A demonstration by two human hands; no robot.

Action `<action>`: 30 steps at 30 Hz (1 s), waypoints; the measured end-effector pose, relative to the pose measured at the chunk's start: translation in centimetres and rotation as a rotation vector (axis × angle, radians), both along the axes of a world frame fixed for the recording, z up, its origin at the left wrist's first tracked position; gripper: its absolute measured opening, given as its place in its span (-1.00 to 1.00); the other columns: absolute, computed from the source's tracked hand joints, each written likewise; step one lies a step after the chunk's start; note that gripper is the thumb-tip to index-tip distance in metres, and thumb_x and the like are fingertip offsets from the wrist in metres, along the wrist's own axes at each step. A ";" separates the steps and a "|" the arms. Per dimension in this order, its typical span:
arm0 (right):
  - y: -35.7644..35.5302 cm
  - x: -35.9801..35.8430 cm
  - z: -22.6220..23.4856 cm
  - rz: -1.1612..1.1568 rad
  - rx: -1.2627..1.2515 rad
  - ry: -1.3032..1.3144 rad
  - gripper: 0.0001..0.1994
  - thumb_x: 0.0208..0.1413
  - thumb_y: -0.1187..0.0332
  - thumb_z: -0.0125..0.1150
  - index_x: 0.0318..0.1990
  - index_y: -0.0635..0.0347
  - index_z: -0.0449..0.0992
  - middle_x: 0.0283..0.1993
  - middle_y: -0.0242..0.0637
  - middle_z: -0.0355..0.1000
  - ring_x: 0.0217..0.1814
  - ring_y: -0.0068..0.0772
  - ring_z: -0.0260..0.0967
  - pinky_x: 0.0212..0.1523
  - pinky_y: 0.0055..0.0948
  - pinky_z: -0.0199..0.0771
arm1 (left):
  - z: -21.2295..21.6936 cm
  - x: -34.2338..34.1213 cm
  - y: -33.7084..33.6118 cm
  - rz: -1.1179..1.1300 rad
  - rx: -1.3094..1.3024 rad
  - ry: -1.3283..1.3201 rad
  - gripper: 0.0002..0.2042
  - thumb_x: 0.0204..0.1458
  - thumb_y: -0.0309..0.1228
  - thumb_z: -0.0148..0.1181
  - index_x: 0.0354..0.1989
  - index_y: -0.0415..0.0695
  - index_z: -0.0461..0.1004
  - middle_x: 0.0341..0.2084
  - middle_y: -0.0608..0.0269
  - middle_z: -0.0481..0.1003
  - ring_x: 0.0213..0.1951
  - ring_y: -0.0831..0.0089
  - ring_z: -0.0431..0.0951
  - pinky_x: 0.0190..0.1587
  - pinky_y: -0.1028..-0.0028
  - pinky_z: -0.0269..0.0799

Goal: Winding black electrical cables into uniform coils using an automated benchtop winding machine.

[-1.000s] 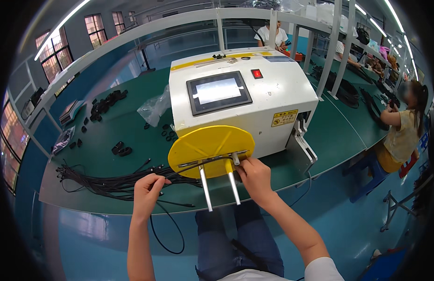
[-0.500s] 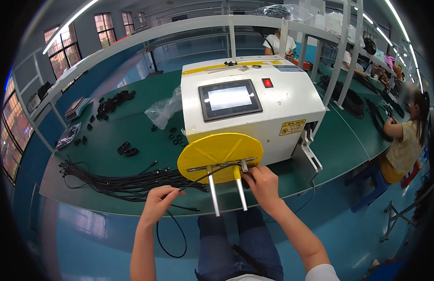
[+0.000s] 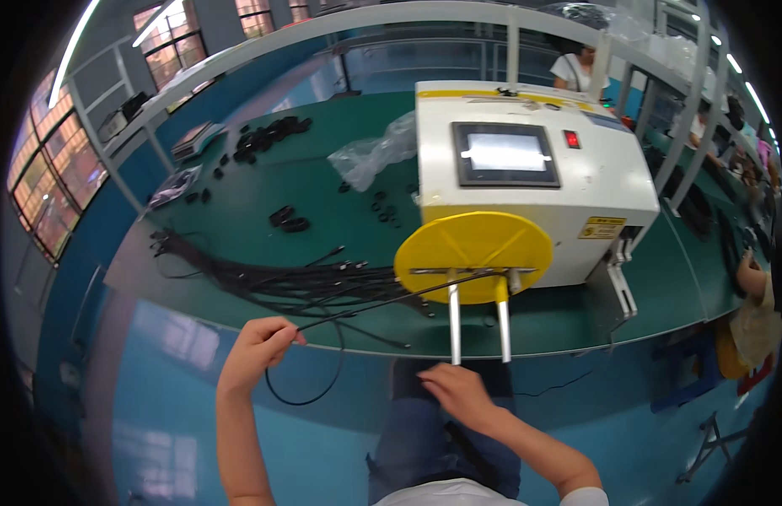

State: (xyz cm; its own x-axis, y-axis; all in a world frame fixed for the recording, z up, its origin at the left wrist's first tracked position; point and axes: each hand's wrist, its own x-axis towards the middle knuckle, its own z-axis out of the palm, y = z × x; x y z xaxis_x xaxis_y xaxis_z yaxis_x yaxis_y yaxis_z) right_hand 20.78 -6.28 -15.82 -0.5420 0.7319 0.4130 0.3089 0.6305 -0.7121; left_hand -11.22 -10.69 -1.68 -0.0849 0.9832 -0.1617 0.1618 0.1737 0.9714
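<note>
My left hand (image 3: 260, 347) is closed on a thin black cable (image 3: 382, 303). From there the cable stretches taut, up and right, to the front of a yellow disc (image 3: 433, 240), ending by a small grey post. A loop of the same cable hangs below the table edge. Two prongs, one silver and one yellow and silver, stick out toward me from the disc. My right hand (image 3: 456, 392) hovers over my lap, just below the prong tips and apart from them. Its fingers stretch leftward with nothing visible in them.
The disc is mounted on a white machine (image 3: 606, 185) with a screen (image 3: 505, 154) and a red switch. A bundle of black cables (image 3: 239, 274) lies along the table (image 3: 357, 228). Black rings, small black parts and a clear plastic bag (image 3: 370, 156) sit behind. Other people work at right.
My right hand has left the post on the disc and come down toward my lap. My left hand has moved left, pulling the cable straighter. The view has shifted left.
</note>
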 end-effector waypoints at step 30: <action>-7.8 3.2 -2.6 0.044 -0.219 -0.048 -0.67 0.05 0.50 0.14 0.01 0.18 0.41 -0.25 -0.21 0.41 -0.21 -0.13 0.42 -0.21 -0.29 0.46 | -10.1 2.1 3.1 0.153 0.438 0.302 -0.82 0.13 -0.49 0.02 -0.51 -0.25 0.45 -0.67 0.51 0.18 -0.65 0.75 0.06 -0.60 0.62 -0.10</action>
State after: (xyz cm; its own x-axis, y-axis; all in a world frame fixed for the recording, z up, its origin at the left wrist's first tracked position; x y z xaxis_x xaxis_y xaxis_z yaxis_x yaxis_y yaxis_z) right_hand 24.01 -14.10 -18.45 -0.5904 0.7767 0.2196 0.3215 0.4758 -0.8187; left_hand -9.11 -7.56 -11.74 -0.2113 0.9258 0.3133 0.4486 -0.1930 0.8727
